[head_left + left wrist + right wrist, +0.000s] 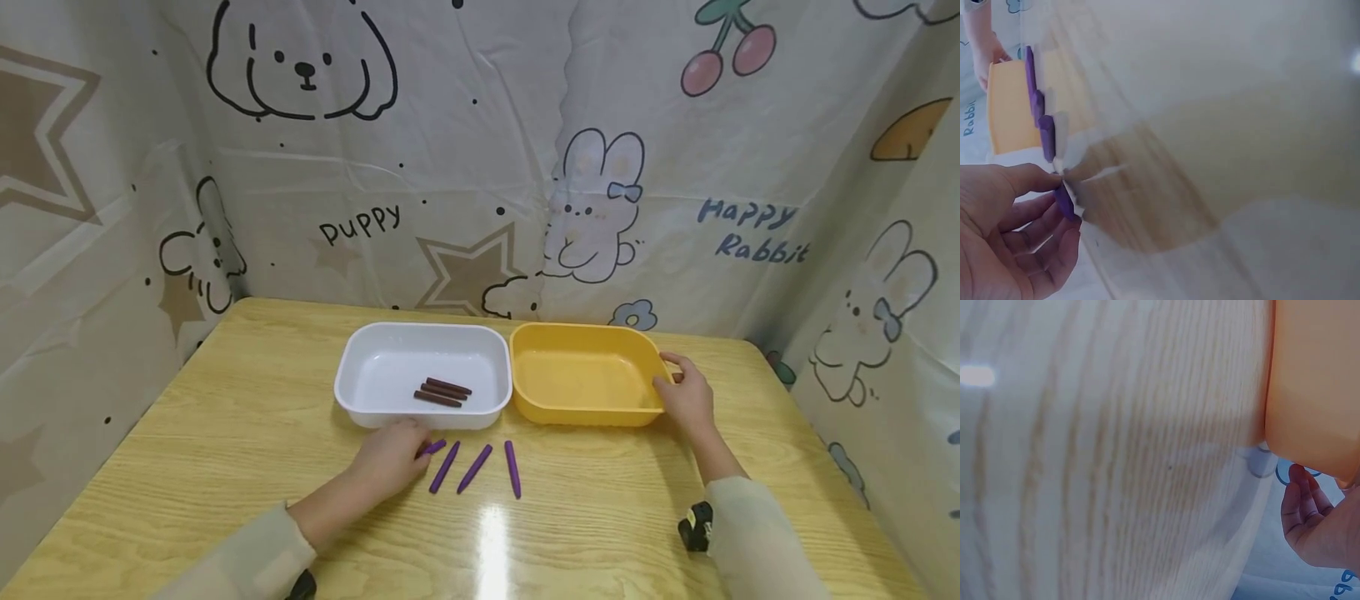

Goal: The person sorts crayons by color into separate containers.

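White tray, head view: the white tray (382, 367) stands at the centre of the frame on the wooden table (225, 417); three brown sticks (443, 392) lie close together on the right part of its floor.
Yellow tray, head view: the yellow tray (577, 379) stands right of centre, just beside the white one, its inner floor in view.
Purple sticks, head view: three loose purple sticks (475, 468) lie on the table at lower centre, in front of the trays, set apart and at differing angles.
Left hand, head view: the left hand (386, 458), below the white tray, holds a fourth purple stick (435, 447).
Right hand, head view: the right hand (688, 400), right of centre, grips the right end of the yellow tray, thumb and fingers at the rim.
Held stick, left wrist view: at lower left, pinched narrowly between thumb and fingertips.
Loose sticks, left wrist view: in a row at upper left, with the yellow tray behind.
Yellow tray, right wrist view: fills the upper right; contents cannot be judged from here.
Right-hand fingers, right wrist view: lower right, bent, fingertips at the tray's edge.
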Motion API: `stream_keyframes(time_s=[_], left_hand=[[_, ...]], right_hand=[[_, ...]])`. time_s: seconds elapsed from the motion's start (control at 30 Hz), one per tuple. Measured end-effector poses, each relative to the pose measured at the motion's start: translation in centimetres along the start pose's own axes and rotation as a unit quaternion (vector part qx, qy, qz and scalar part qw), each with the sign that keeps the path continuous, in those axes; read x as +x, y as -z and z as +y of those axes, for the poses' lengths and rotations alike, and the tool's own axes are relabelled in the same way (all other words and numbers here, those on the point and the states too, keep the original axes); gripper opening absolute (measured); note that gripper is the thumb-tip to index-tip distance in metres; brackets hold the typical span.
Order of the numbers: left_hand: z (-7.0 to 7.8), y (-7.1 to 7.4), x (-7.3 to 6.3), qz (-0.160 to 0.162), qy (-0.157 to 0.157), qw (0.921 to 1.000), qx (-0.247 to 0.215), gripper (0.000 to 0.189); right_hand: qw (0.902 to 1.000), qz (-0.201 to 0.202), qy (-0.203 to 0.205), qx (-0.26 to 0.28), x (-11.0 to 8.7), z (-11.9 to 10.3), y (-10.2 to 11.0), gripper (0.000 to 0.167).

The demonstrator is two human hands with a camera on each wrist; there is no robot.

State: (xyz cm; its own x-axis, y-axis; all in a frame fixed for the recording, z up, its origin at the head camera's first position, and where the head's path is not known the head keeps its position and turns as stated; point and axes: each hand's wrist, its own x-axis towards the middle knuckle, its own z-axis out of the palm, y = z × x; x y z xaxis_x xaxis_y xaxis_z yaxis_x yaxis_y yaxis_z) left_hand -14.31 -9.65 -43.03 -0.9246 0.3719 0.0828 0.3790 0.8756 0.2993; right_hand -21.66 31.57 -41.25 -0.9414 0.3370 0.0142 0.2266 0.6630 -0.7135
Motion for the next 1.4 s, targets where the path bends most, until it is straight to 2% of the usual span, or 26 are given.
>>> stream_keyframes(time_s=[0.13,0.27,0.47,0.6,0.77,1.07,1.4], left_hand=[[-0.1,0.7,0.0,-0.016,-0.013,0.9993,-0.031,0.005],[0.0,2.1,-0.2,-0.022,-0.037,0.9977,-0.052,0.008],[1.1,4.5,0.0,-0.047,-0.027,0.9967,-0.061,0.005],[1.6,5.3,0.5,-0.057,-0.036,0.9954,-0.069,0.006],[2.3,6.1,1.4,-0.064,-0.042,0.9948,-0.067,0.008],[3.7,7.5,3.4,-0.051,-0.058,0.9958,-0.05,0.011],[5.1,7.9,6.4,-0.061,-0.072,0.9942,-0.05,0.011]], right_hand=[[1.0,-0.001,0.001,0.003,-0.1,-0.1,0.0,0.048],[1.0,0.001,0.0,0.0,-0.1,-0.1,0.0,0.048],[1.0,0.0,-0.002,0.0,-0.1,-0.1,0.1,0.048],[1.0,-0.003,-0.003,0.002,-0.1,0.1,0.1,0.049],[1.0,-0.004,-0.003,0.006,-0.1,0.1,0.0,0.049],[0.9999,-0.001,-0.003,0.013,-0.2,0.0,0.0,0.048],[0.9998,0.002,0.002,0.018,0.0,0.3,-0.1,0.048]])
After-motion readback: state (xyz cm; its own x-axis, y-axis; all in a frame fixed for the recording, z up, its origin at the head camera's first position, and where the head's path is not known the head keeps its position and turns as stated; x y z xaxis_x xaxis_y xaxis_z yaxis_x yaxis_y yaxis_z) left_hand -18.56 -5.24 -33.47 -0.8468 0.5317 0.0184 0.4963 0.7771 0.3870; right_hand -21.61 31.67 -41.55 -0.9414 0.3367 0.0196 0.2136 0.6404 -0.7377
